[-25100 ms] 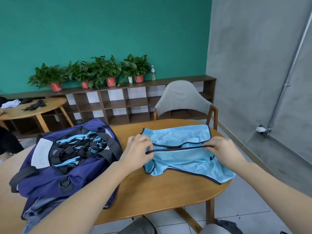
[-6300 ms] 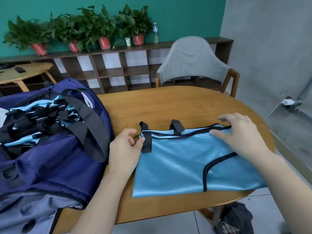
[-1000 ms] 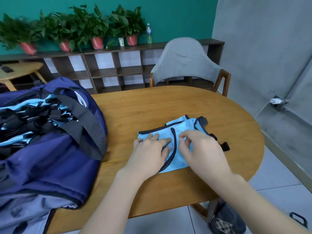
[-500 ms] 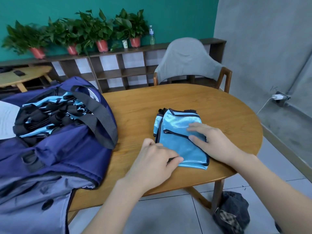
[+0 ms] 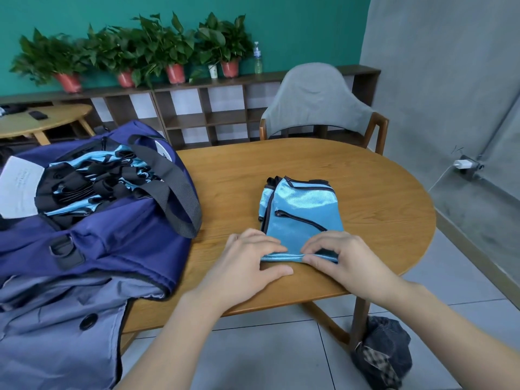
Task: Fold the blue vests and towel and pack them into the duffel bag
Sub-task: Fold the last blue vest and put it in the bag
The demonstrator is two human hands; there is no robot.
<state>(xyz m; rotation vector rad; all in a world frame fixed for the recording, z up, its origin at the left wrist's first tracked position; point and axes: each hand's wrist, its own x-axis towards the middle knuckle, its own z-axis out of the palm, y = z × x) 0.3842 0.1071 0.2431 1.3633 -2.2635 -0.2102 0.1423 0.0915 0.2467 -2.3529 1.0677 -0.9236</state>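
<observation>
Both forearms reach forward from the lower edge of the view, converging on the near edge of a folded blue vest (image 5: 302,209) that lies on the wooden worktop (image 5: 365,198). The left hand (image 5: 253,260) lies palm down, its fingers curled over the vest's near left corner and its thumb stretched out along the wood beneath the fold, so that the edge of the cloth is pinched between them. The right hand (image 5: 337,258) mirrors it just beside, fingers bent over the near right part of the same edge and thumb tucked under, gripping the cloth. The two hands' fingertips nearly meet at the middle of the fold. The rest of the vest lies flat beyond the hands, its black trim showing along the far end and in a diagonal across the top.

To the left of the left hand, well apart from it, sits the dark blue duffel bag (image 5: 112,243), unzipped, with more blue and black vests (image 5: 92,187) packed inside and a black strap (image 5: 174,192) draped over its side. A grey chair (image 5: 315,99) stands beyond the worktop, past the vest.
</observation>
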